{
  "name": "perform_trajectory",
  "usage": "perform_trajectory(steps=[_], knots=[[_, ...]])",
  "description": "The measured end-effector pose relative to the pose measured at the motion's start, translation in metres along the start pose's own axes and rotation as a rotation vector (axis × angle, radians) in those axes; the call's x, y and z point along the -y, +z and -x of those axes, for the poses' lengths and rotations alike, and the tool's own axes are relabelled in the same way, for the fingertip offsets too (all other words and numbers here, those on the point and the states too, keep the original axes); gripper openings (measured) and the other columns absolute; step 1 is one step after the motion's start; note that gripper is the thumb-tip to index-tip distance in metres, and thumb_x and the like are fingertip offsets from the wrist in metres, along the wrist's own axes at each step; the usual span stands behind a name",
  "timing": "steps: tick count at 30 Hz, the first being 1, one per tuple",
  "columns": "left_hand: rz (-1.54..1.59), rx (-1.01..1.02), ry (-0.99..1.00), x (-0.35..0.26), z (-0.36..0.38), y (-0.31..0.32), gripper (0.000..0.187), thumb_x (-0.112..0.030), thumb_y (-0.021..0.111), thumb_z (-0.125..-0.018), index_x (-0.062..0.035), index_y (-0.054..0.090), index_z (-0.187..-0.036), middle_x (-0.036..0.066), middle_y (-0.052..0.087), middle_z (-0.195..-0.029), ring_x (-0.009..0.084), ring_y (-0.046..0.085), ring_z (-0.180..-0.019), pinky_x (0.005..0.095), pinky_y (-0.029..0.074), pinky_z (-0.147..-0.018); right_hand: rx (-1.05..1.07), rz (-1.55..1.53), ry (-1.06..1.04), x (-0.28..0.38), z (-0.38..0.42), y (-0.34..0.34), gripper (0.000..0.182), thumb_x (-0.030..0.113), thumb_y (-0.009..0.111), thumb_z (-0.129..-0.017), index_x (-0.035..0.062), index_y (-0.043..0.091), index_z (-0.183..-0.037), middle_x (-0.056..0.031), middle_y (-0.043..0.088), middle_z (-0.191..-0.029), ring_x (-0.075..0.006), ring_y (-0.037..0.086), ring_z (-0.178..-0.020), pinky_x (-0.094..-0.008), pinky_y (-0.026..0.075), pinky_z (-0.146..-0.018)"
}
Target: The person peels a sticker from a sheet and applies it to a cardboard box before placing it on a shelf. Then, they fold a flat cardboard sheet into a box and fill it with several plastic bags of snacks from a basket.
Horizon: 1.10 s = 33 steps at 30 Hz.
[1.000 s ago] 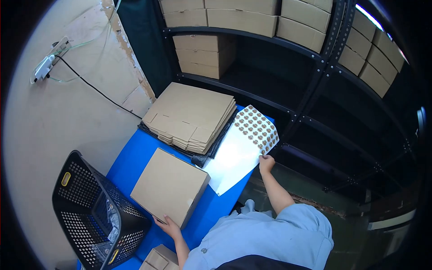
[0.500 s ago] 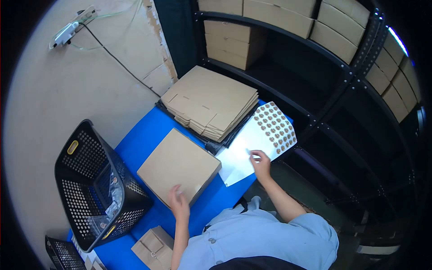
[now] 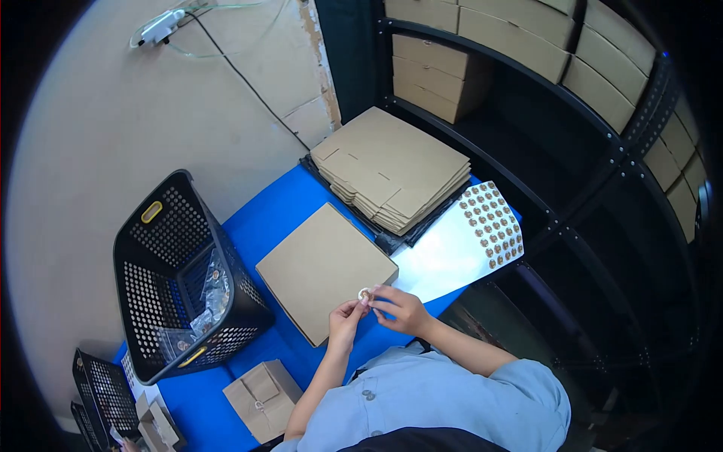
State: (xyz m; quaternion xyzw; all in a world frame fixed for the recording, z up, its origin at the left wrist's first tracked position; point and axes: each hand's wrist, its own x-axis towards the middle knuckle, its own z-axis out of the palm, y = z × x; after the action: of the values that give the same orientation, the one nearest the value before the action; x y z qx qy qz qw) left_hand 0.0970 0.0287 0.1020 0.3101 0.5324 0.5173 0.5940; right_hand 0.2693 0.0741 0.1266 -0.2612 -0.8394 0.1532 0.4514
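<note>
Just above the near right corner of a flat closed cardboard box (image 3: 320,267), my two hands meet. My left hand (image 3: 345,322) pinches a small round brown-and-white sticker (image 3: 364,294) between thumb and finger. Close against its right side, my right hand (image 3: 401,309) has its fingertips pressed together at the sticker's edge. To the right of the box lies a white sheet (image 3: 437,264) with rows of round brown stickers (image 3: 493,226), partly bare at its left part.
Flattened cardboard boxes (image 3: 392,162) are stacked behind. At left stands a black perforated basket (image 3: 256,301) with plastic bags (image 3: 215,294) inside. A small carton (image 3: 262,399) sits near my left arm. Dark shelving (image 3: 527,192) with boxes rises behind. A hand (image 3: 129,446) shows at lower left.
My right hand has moved left from the sticker sheet to my left hand, and my left hand has moved right to meet it. The view has shifted, too.
</note>
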Motion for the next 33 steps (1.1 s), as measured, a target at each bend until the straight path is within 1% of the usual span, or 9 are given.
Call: perform_trajectory(steps=[2,5,11,14,16,18,21,24,33], knots=[[0.027,-0.084,0.035,0.0,-0.002,0.002,0.027,-0.023,0.067,-0.088,0.0012,0.066,-0.1,0.008,0.068,-0.09,0.0099,0.063,-0.077,0.0207,0.049,-0.072,-0.03,-0.055,0.093,0.004,-0.004,0.002,0.025,0.009,0.07,-0.077,0.0034,0.064,-0.101,-0.0094,0.063,-0.104,-0.025,0.061,-0.101,-0.032,0.053,-0.078],[0.033,-0.099,0.044,0.001,0.0,0.006,0.026,-0.024,0.066,-0.089,-0.0004,0.067,-0.1,0.006,0.069,-0.089,0.0096,0.062,-0.077,0.0216,0.049,-0.073,-0.172,-0.884,0.885,-0.012,0.009,0.027,0.016,0.015,0.066,-0.087,0.0017,0.064,-0.097,-0.0073,0.064,-0.1,-0.0123,0.059,-0.087,-0.0263,0.049,-0.073],[-0.186,0.189,-0.09,-0.008,0.002,-0.008,0.041,-0.021,0.061,-0.092,-0.0014,0.053,-0.126,0.01,0.064,-0.11,0.0113,0.059,-0.084,0.0271,0.049,-0.077,-0.196,-0.918,1.118,-0.027,0.023,0.038,0.02,0.019,0.063,-0.09,-0.0006,0.064,-0.094,-0.0047,0.066,-0.083,-0.0107,0.059,-0.073,-0.0248,0.048,-0.068],[-0.423,-0.027,0.199,0.011,-0.016,-0.04,0.047,-0.02,0.059,-0.091,-0.0042,0.046,-0.133,0.013,0.059,-0.12,0.0139,0.06,-0.082,0.0284,0.049,-0.078,-0.212,-0.897,1.254,-0.039,0.031,0.045,0.021,0.022,0.064,-0.089,0.0008,0.064,-0.092,-0.005,0.066,-0.084,-0.0101,0.058,-0.074,-0.0245,0.047,-0.065],[-0.543,-0.06,0.162,-0.003,-0.024,-0.05,0.051,-0.02,0.061,-0.088,-0.0081,0.045,-0.135,0.019,0.051,-0.129,0.0259,0.057,-0.105,0.0383,0.044,-0.094,-0.148,-0.918,1.289,-0.04,0.039,0.053,0.023,0.024,0.066,-0.087,0.002,0.064,-0.091,-0.0048,0.065,-0.084,-0.0099,0.058,-0.073,-0.0243,0.047,-0.065],[-1.251,-0.438,0.579,-0.008,-0.027,-0.049,0.054,-0.019,0.062,-0.086,-0.0095,0.043,-0.136,0.022,0.038,-0.14,0.0403,0.037,-0.128,0.0482,0.029,-0.107,0.013,-0.929,1.367,-0.037,0.044,0.062,0.024,0.027,0.068,-0.085,0.0032,0.064,-0.091,-0.0041,0.065,-0.083,-0.0099,0.058,-0.073,-0.0239,0.046,-0.064],[-1.147,-0.259,0.56,0.002,-0.04,-0.051,0.053,-0.022,0.058,-0.087,-0.011,0.043,-0.137,0.021,0.025,-0.148,0.047,0.016,-0.137,0.0534,0.015,-0.112,0.058,-0.971,1.407,-0.036,0.045,0.08,0.025,0.028,0.07,-0.083,0.0038,0.065,-0.089,-0.0029,0.065,-0.082,-0.0096,0.059,-0.073,-0.0236,0.046,-0.064],[-1.455,-0.198,0.523,0.024,-0.042,-0.045,0.05,-0.026,0.05,-0.091,-0.0119,0.042,-0.138,0.019,0.025,-0.15,0.0462,0.017,-0.137,0.0528,0.016,-0.112,0.097,-0.982,1.425,-0.036,0.044,0.091,0.025,0.028,0.072,-0.082,0.0042,0.067,-0.088,-0.0029,0.066,-0.081,-0.0097,0.059,-0.071,-0.024,0.046,-0.063],[-1.314,-0.124,0.499,0.023,-0.041,-0.052,0.054,-0.034,0.047,-0.093,-0.0134,0.037,-0.142,0.016,0.024,-0.151,0.041,0.015,-0.14,0.0522,0.011,-0.113,0.092,-0.929,1.404,-0.027,0.046,0.103,0.029,0.031,0.073,-0.081,0.0031,0.067,-0.085,-0.003,0.065,-0.078,-0.0087,0.058,-0.067,-0.0225,0.045,-0.059]])
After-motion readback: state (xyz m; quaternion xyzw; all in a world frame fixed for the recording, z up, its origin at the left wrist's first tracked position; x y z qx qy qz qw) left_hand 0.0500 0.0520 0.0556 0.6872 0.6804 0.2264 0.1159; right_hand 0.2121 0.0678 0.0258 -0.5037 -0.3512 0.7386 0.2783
